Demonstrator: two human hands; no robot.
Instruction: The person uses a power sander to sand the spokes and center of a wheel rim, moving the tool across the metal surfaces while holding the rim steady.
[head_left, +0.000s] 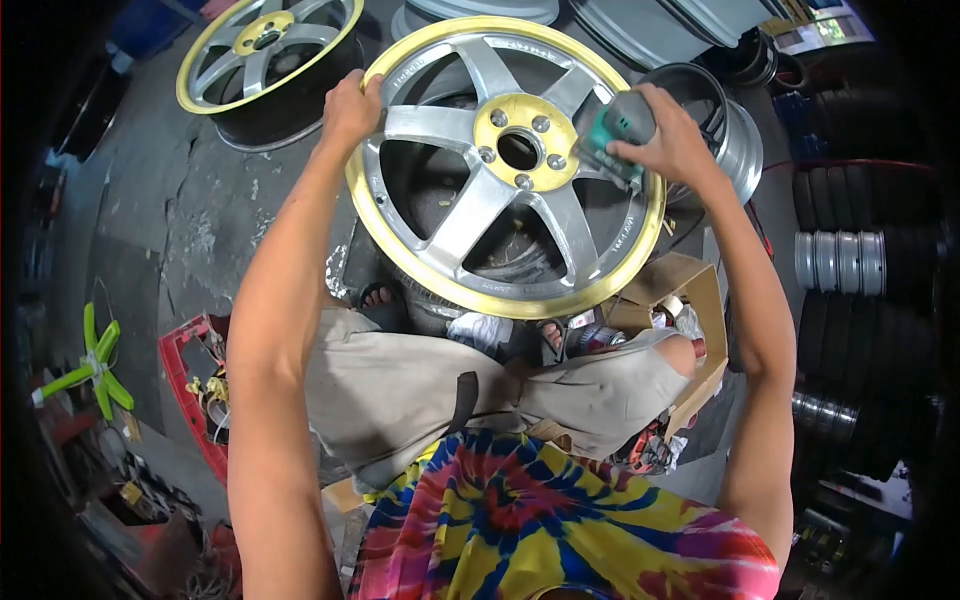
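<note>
A large wheel rim [475,205] with silver spokes, a yellow outer lip and a yellow hub lies in front of my knees, on top of a dark tyre. My left hand [352,108] is closed on the lip at the upper left. At the right side, my right hand [668,140] is wrapped round a green and grey power sander [622,125]. The sander rests against a right-hand spoke near the lip; its underside is hidden. Several lug holes ring the open centre bore.
A second yellow-lipped rim [268,45] stands at the upper left. More silver rims [740,150] are at the upper right. A cardboard box [690,290] sits by my right knee, a red crate [180,365] at the left. Stacked tyres [840,200] line the right side.
</note>
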